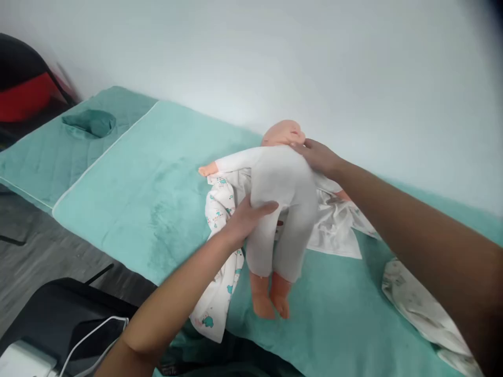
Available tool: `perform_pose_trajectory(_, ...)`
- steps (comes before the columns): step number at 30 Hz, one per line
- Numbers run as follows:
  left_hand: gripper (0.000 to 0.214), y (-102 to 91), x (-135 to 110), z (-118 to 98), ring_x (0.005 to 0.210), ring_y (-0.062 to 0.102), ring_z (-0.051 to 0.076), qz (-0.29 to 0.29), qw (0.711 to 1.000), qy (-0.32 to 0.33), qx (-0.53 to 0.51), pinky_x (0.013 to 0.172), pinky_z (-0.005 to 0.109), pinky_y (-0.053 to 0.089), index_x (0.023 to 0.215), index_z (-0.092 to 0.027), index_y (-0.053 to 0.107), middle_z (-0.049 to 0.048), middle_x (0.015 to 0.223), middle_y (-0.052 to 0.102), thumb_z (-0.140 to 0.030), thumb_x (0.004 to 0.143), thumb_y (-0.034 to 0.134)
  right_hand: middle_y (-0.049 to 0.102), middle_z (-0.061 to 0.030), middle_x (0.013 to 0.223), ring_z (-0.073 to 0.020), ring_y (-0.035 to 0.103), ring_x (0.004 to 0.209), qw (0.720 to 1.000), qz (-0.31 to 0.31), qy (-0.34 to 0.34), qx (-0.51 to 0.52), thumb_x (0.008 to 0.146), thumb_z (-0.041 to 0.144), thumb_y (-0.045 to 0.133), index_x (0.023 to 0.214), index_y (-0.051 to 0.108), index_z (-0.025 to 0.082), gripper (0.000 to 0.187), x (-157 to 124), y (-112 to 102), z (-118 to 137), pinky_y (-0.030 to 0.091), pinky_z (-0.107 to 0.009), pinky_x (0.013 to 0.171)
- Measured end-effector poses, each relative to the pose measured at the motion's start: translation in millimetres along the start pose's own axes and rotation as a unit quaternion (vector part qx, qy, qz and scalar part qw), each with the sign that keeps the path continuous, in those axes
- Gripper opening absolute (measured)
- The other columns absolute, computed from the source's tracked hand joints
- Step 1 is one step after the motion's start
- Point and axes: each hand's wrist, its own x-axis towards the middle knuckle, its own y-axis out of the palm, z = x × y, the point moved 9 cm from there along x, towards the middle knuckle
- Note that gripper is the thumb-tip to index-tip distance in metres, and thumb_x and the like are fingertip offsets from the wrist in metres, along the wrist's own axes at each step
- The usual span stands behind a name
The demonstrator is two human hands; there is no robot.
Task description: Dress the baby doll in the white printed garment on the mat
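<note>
A baby doll (285, 178) in a white cloth body has its head at the wall side and its bare feet towards me. My left hand (251, 217) is closed around its thigh, the thumb lying on top and fingertips showing between the legs. At the neck and shoulder, my right hand (314, 154) grips the doll, with some fingers hidden behind it. Under the doll lies a spread white baby garment (220, 204) with small teal prints, one sleeve reaching to the left and the other part to the right.
The teal padded massage bed (129, 199) runs along a white wall (220, 57) and has a face hole (89, 123) at its far left. A bunched printed cloth (416, 303) lies at the right. Black chairs (58, 309) stand left, one bearing a white device (27, 361) with a cable.
</note>
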Motion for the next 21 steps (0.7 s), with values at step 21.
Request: perform_pose_trajectory(21, 0.052, -232.9, -24, -151, 0.09, 0.073, 0.027, -0.208, 0.955, 0.079, 0.194, 0.082, 0.042, 0.061, 0.125, -0.013, 0.066, 0.0149, 0.107, 0.077, -0.049, 0.087, 0.07, 0.057, -0.0178, 0.149, -0.0342, 0.059, 0.131, 0.98, 0.091, -0.13, 0.121, 0.082, 0.07, 0.068, 0.143, 0.045, 0.021, 0.082, 104, 145, 160, 0.047, -0.055, 0.113)
